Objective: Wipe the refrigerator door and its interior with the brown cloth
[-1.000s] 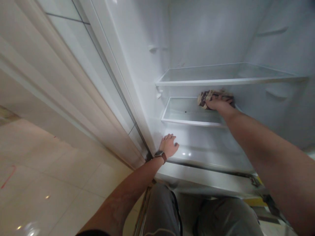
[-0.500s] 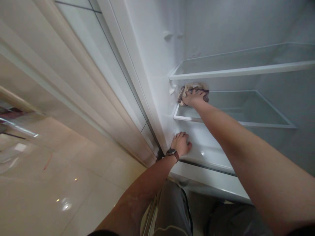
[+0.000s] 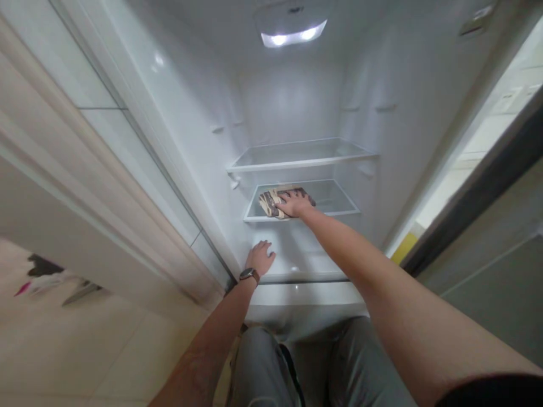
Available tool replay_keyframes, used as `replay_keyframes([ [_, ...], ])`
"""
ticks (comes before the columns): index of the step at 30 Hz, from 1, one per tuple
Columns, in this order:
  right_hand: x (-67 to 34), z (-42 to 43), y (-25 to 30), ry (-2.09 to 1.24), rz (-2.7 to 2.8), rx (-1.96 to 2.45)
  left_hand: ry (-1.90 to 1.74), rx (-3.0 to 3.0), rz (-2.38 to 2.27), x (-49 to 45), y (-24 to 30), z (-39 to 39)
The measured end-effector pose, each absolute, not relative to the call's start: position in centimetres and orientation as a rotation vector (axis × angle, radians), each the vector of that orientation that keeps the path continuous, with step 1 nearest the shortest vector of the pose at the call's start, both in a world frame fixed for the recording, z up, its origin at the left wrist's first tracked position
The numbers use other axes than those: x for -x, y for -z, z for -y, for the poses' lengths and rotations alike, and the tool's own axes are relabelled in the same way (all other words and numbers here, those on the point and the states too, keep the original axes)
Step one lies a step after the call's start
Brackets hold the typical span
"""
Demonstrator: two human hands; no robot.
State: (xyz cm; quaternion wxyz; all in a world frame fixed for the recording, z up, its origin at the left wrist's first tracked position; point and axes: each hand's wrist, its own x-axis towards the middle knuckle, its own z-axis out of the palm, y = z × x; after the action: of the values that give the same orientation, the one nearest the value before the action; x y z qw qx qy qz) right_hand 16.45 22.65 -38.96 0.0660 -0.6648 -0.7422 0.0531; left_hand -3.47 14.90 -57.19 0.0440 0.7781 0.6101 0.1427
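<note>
A patterned beige and dark cloth [image 3: 268,204] lies bunched on the lower glass shelf [image 3: 326,195] inside a refrigerator. My right hand [image 3: 293,202] is on top of the cloth, holding it against the left part of the glass, fingers bent over it. Part of the cloth is covered by the hand. Below that shelf, my left hand [image 3: 260,258] rests on the refrigerator's white floor near the left wall, fingers spread and holding nothing. A watch [image 3: 249,275] is on the left wrist.
An upper glass shelf [image 3: 301,152] sits above the right hand. Small shelf supports [image 3: 386,107] jut from the side walls. A lit lamp [image 3: 294,37] is at the top. Cabinet panels [image 3: 55,169] stand at left, and the open door [image 3: 487,226] at right. My knees are just in front.
The view has turned right, showing the whole interior. My right hand and the cloth have moved toward the shelf's front. My left hand stays low by the left wall.
</note>
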Motion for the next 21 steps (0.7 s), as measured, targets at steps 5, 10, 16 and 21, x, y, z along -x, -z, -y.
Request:
replay_keyframes([
  [5, -26.3, -20.5, 39.4, -0.013, 1.974, 2.198, -0.493, -2.412, -1.855, 3.7, 57.9, -15.4],
  [10, -28.4, -19.6, 40.0, 0.074, 1.925, 2.23, -0.52, -2.425, -1.847, 3.8, 58.0, -15.5],
  [16, -27.3, -18.7, 39.8, 0.172, 1.923, 2.189, -0.54, -2.436, -1.837, 3.9, 58.3, -15.7],
  [21, -27.0, -18.0, 39.1, 0.147, 1.912, 2.126, -0.568, -2.45, -1.827, 4.0, 58.8, -16.0],
])
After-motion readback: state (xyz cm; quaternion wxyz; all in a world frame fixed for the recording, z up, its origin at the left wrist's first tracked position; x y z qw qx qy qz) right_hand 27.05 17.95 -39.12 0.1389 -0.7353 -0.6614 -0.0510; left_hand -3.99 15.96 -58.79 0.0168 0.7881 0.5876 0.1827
